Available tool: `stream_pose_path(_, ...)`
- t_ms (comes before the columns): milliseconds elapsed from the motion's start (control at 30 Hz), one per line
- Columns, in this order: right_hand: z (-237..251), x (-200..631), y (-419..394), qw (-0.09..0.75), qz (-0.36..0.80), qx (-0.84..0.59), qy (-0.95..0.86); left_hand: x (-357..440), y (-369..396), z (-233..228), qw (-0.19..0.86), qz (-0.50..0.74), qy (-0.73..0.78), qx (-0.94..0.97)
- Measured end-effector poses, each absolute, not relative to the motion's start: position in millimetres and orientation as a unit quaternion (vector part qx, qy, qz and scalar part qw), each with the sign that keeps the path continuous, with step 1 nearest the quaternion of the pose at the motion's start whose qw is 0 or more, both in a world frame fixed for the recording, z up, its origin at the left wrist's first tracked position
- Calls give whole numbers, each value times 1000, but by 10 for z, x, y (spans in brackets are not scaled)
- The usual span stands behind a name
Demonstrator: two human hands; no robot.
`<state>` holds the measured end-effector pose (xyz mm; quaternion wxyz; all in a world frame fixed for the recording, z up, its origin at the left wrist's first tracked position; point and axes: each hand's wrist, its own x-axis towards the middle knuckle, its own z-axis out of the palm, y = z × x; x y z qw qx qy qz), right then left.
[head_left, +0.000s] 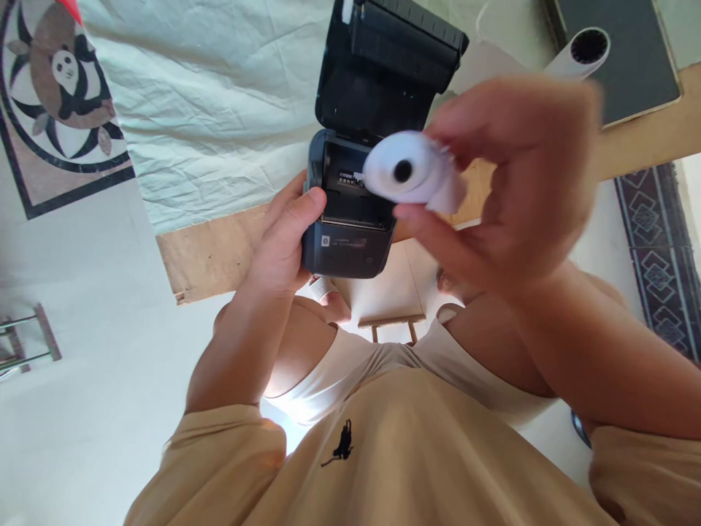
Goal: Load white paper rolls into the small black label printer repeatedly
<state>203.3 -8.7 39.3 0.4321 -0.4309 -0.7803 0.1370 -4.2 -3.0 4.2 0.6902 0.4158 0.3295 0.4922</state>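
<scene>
1. Right hand [509, 183], nearest the lens, pinches a white paper roll [408, 172] between thumb and fingers, just above the open bay of a dark printer [350, 226].
2. Left hand [285, 234] wraps the printer's left side at the wooden tabletop's near edge [208, 256]; lid [383, 66] upright.
3. White cloth [219, 109] lies beyond.

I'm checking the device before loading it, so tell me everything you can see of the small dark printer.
The printer is a compact dark grey box of matte plastic with rounded corners. Its hinged lid stands swung open away from the person, baring the paper bay, which has a small label inside. A small square mark sits on its near face. It rests at the edge of a wooden table. The left hand holds its side, thumb on the rim.
</scene>
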Motion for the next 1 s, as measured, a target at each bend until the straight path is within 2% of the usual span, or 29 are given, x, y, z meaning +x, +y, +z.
stream_pose_path(100, 427, 1824, -117, 409, 12, -398, -821, -61, -30, 40, 676, 490, 345, 430)
stream_pose_path(167, 412, 1752, -116, 401, -16, -426, -811, -77, -29, 37, 681, 471, 352, 436)
stream_pose_path(433, 394, 1680, -124, 404, 19, -445, -799, -68, -53, 70, 675, 477, 344, 446)
stream_pose_path(700, 437, 1681, -92, 350, -6, -478, -806, -75, -75, 82, 681, 474, 357, 430)
stream_pose_path(1000, 385, 1685, -107, 348, 111, -496, -787, -58, -85, 120, 672, 465, 386, 428)
